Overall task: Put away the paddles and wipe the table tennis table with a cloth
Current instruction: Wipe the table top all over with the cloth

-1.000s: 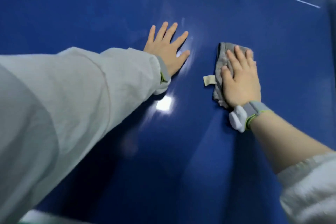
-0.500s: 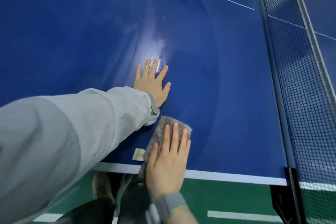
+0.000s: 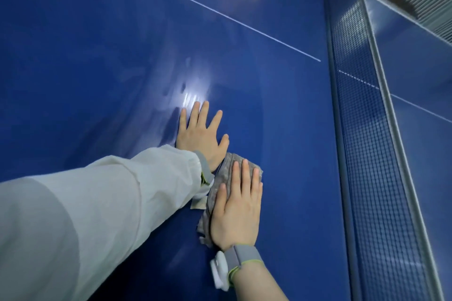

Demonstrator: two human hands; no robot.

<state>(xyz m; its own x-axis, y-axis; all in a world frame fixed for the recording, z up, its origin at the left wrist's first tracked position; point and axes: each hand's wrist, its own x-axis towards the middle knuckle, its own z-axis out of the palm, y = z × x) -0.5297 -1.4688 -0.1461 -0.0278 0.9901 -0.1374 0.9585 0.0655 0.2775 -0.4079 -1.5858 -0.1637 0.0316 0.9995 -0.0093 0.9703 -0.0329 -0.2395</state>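
Note:
The blue table tennis table (image 3: 102, 61) fills the view. My left hand (image 3: 199, 135) lies flat on it with fingers spread, holding nothing. Just below and to its right, my right hand (image 3: 236, 205) presses flat on a grey cloth (image 3: 228, 164) that lies crumpled on the tabletop, with a small pale tag (image 3: 197, 204) sticking out on its left. The cloth's far corner touches the heel of my left hand. No paddles are in view.
The net (image 3: 367, 154) with its pale top band runs along the right side, close to my right hand. A thin white line (image 3: 220, 13) crosses the table beyond my hands. A light glare sits just past my left fingertips.
The right hand pulled the cloth back to the near edge of the table, then pushed it forward again to beside the left hand. The near edge and the floor have dropped out of view.

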